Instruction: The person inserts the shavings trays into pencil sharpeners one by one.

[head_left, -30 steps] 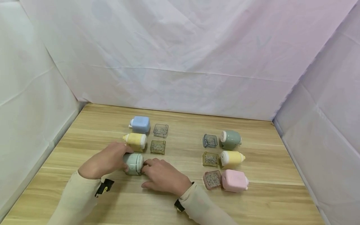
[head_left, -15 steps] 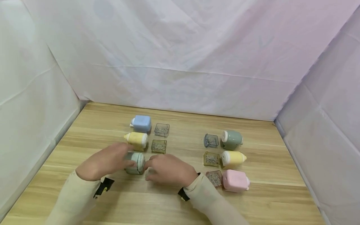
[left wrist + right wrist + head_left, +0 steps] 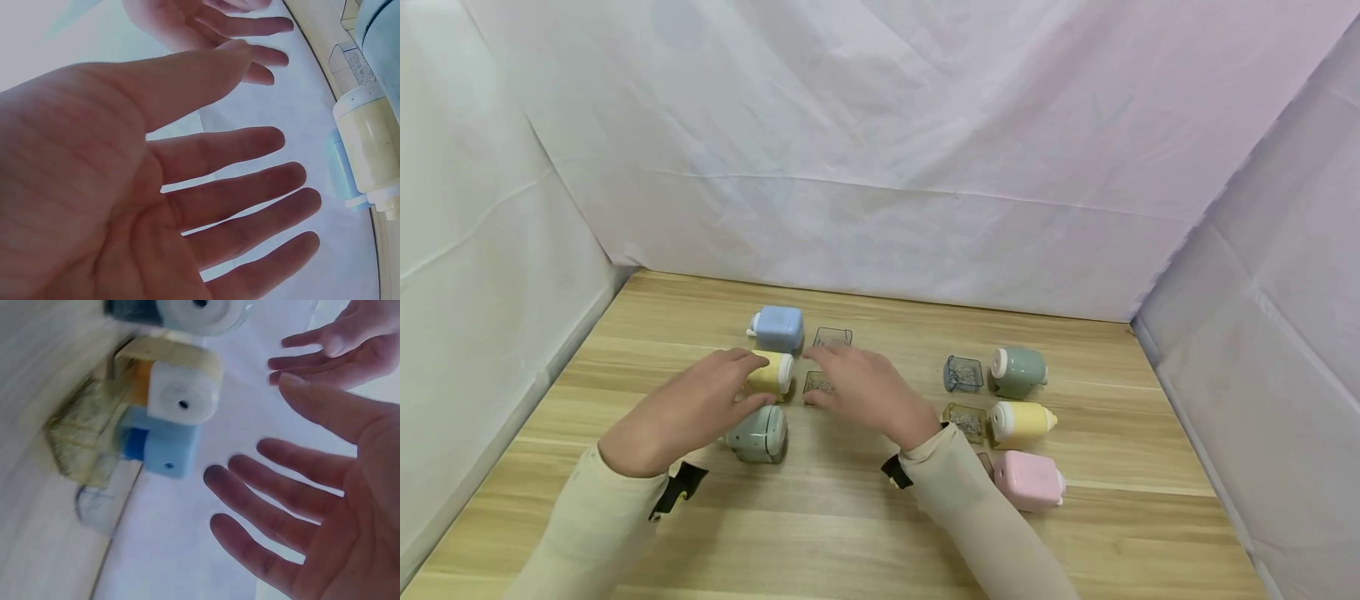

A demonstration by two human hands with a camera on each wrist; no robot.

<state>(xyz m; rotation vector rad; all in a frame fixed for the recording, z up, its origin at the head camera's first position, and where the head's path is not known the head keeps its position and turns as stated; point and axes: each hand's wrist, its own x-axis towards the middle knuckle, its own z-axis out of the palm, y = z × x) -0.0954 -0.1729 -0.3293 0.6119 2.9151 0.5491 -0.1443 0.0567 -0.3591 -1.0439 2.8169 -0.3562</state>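
Observation:
My left hand (image 3: 688, 408), fingers spread and nothing in it, hovers beside the yellow pencil sharpener (image 3: 781, 375) on the left. Just in front of that stands a pale green pencil sharpener (image 3: 758, 435) with no drawer lying beside it. My right hand (image 3: 876, 396) is raised with loosely stretched fingers above a yellowish clear drawer (image 3: 817, 385) of pencil shavings, partly covering it. In the right wrist view the yellow sharpener (image 3: 184, 394) shows an opening where a drawer fits. Both palms appear empty in the wrist views.
Behind are a blue sharpener (image 3: 778, 328) and its clear drawer (image 3: 832, 337). On the right stand a dark green sharpener (image 3: 1018, 372), another yellow sharpener (image 3: 1022, 423) and a pink sharpener (image 3: 1028, 480). A blue-tinted drawer (image 3: 962, 374) and a yellowish drawer (image 3: 964, 422) lie beside them. White cloth (image 3: 880, 233) encloses the table.
Both hands have come off the pale green sharpener, which the left hand gripped a second ago. They have moved up and away, toward the yellow sharpener and its drawer.

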